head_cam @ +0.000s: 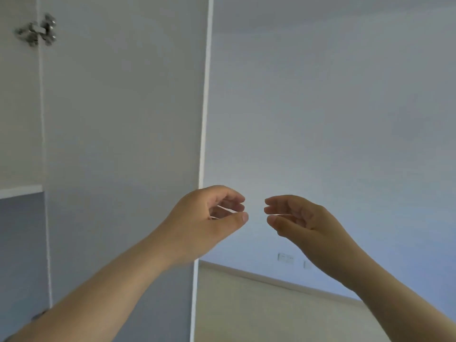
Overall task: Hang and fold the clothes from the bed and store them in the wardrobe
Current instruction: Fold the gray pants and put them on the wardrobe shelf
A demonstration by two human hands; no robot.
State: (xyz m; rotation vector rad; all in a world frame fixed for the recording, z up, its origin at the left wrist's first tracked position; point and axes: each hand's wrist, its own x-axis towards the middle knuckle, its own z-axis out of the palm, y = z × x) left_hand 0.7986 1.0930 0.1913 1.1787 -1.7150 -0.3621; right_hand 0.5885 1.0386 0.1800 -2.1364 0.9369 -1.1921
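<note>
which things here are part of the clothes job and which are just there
Job: wardrobe door, its hinge, wardrobe shelf, left hand and right hand, both holding nothing. No clothes in view.
Just there: wall socket, skirting board, floor.

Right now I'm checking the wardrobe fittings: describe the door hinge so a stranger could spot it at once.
Take the tall white wardrobe door filling the left half of the view and follow its left edge upward. Near the top left corner sits the hinge, bridging door and cabinet side. Its shiny silver metal stands out from the flat white panels.
</note>
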